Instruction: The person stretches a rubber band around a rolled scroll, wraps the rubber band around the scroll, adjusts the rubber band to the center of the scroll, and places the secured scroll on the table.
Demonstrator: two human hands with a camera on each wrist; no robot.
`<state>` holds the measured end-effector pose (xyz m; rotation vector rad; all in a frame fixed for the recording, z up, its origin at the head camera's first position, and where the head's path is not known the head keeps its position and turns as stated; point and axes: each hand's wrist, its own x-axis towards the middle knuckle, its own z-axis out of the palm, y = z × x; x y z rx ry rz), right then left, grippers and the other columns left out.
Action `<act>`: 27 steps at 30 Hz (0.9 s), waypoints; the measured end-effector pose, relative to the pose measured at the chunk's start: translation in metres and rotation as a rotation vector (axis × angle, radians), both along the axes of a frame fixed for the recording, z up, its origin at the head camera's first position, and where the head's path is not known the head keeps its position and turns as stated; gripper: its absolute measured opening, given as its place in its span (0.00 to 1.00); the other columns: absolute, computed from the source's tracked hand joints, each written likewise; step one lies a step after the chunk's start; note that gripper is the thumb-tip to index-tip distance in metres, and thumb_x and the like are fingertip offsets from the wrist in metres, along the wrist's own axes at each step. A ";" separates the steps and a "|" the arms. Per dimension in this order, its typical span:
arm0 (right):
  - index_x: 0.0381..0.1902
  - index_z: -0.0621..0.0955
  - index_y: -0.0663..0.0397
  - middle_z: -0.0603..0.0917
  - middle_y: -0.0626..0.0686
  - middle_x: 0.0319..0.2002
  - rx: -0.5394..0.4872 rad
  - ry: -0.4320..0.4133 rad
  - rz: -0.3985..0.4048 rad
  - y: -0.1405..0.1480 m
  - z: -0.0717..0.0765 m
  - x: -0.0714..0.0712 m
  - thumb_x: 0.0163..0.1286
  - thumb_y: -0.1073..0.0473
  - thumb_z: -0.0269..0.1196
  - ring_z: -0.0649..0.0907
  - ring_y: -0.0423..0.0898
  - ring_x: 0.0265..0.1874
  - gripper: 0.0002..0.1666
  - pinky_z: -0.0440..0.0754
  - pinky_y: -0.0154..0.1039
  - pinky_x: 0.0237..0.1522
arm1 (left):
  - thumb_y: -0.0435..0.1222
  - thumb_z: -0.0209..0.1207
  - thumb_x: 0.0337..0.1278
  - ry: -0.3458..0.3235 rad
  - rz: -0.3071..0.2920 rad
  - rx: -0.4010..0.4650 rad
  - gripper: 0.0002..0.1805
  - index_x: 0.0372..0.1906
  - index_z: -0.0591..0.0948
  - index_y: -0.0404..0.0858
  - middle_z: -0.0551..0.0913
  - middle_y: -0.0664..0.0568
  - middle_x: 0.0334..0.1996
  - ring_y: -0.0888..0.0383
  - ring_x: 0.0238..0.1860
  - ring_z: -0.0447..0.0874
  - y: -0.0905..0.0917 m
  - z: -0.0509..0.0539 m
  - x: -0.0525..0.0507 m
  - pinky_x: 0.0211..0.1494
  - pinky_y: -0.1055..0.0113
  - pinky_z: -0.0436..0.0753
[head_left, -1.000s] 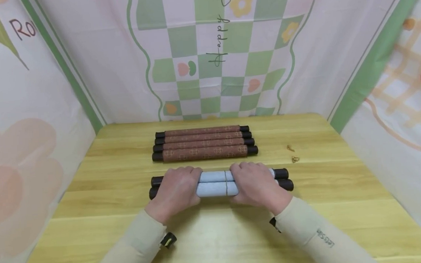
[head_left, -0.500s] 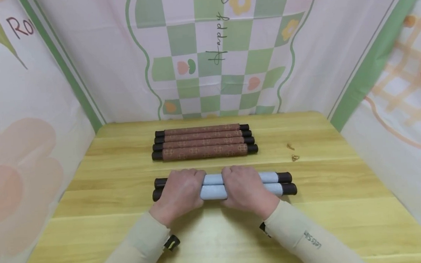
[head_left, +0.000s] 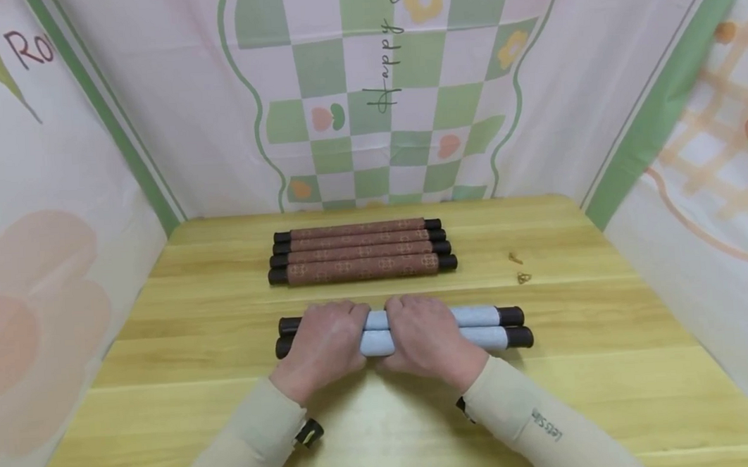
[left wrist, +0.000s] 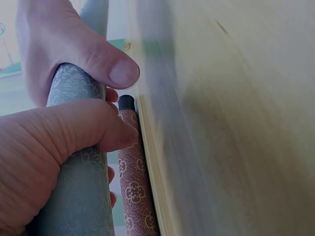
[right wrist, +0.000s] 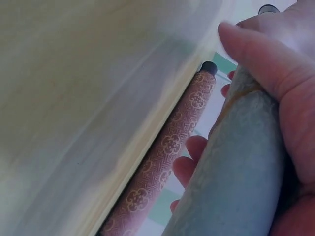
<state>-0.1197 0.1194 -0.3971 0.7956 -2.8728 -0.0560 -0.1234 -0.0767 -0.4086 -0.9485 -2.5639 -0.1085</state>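
Observation:
Two light blue patterned scrolls with black end knobs lie side by side across the front half of the table. My left hand grips both left of their middle; my right hand grips them just to its right. A narrow strip of blue shows between the hands. In the right wrist view, a thin tan rubber band goes round the near blue scroll by my thumb; the head view hides it under the right hand. Whether the scrolls touch the table I cannot tell.
Several brownish-red patterned scrolls with black ends lie in a row behind the blue ones. Two small tan loops, probably rubber bands, lie to their right on the wooden table. Printed curtains surround the back and sides.
My right hand has slid left along the scrolls, covering the band that showed between the hands. The blue scrolls and my left hand have shifted slightly right and nearer.

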 end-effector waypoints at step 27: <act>0.35 0.76 0.50 0.77 0.46 0.25 0.011 -0.016 0.017 0.009 0.007 -0.004 0.41 0.25 0.79 0.76 0.44 0.23 0.42 0.76 0.43 0.24 | 0.41 0.78 0.29 0.067 -0.005 0.024 0.24 0.39 0.83 0.41 0.87 0.52 0.30 0.56 0.28 0.85 -0.003 0.003 0.001 0.28 0.59 0.83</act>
